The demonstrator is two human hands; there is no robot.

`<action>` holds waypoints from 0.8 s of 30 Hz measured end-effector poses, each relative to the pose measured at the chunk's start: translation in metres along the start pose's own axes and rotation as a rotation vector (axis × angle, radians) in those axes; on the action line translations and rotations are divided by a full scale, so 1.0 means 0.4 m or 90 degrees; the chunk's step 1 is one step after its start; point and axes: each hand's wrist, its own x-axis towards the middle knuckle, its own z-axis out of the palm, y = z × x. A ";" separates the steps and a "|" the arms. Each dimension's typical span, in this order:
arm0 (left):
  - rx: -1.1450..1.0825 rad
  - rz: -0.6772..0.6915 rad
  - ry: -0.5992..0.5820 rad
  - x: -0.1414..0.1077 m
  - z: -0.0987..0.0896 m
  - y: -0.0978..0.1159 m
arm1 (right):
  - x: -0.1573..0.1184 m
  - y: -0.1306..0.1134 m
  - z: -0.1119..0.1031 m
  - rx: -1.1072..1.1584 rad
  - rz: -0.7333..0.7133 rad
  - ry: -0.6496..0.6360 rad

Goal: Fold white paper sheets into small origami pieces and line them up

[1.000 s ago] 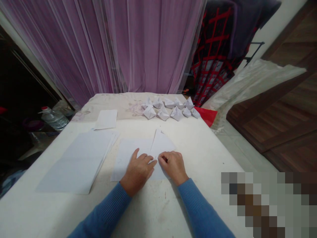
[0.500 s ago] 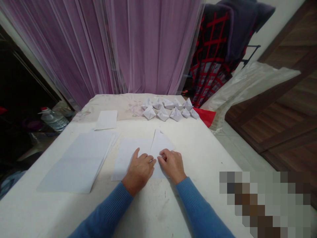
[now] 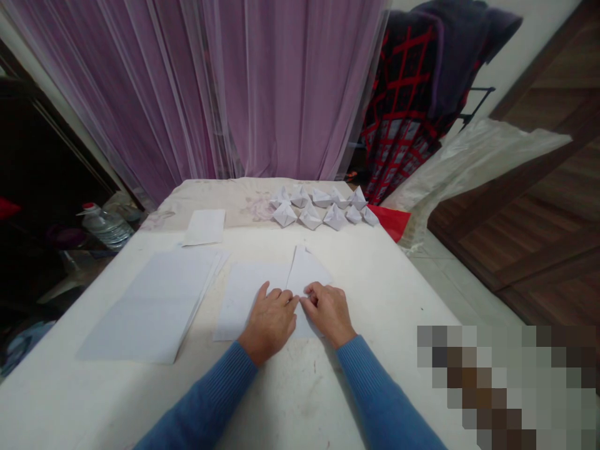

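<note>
Noting a light, soft, easily creased paper sheet [image 3: 307, 269] on the surface [image 3: 300, 400], running under and ahead of both grips, left grip [image 3: 269, 322] pressed open on it, right grip [image 3: 329, 314] curled at its fold, pinch unconfirmed; best held along that fold.

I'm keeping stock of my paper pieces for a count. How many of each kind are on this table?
Folded paper boats: 10
Paper stack: 1
Loose single sheet: 1
Sheet under the left hand and right hand: 1
Total: 13
</note>
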 end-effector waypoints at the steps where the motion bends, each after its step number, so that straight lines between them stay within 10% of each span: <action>1: -0.002 -0.002 -0.002 0.001 0.001 0.001 | 0.000 0.000 0.000 0.004 0.003 0.002; 24: -0.055 -0.023 0.025 -0.007 0.001 -0.015 | -0.002 0.003 0.007 0.047 -0.007 0.045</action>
